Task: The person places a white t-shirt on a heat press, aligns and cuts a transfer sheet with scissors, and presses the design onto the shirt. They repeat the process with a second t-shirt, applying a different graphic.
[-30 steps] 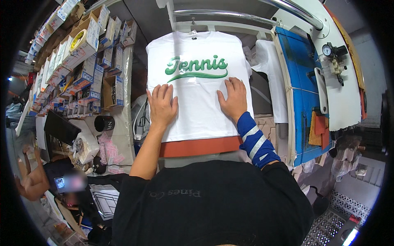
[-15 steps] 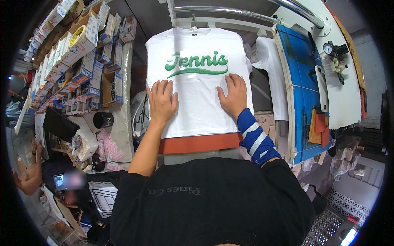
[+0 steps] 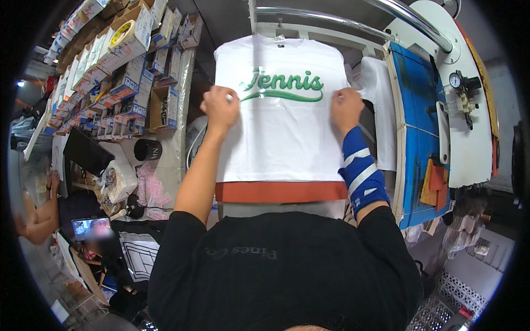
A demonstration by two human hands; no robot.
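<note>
A white T-shirt [image 3: 281, 146] lies spread flat on a red-orange pad [image 3: 281, 191], its collar at the far end. Green script lettering [image 3: 290, 83] with a swoosh below it crosses the chest. Glossy glints over the left end of the lettering look like clear film [image 3: 247, 87]. My left hand [image 3: 221, 107] is closed in a pinch beside the swoosh's left end, with a shiny bit at the fingertips. On the other side my right hand [image 3: 346, 110], its forearm in a blue-and-white sleeve, pinches likewise. The film's edges are hard to make out.
Metal bars [image 3: 326, 19] run beyond the collar. A blue panel [image 3: 414, 132] and a pressure gauge [image 3: 455, 80] stand at right. Stacked cardboard boxes [image 3: 135, 91], a black cup [image 3: 147, 149] and a dark screen [image 3: 88, 151] are at left. Another person's arm [image 3: 44, 218] shows at far left.
Both hands lay flat with fingers spread below the lettering. They have since moved farther away and outward and closed into pinches. The view has shifted slightly.
</note>
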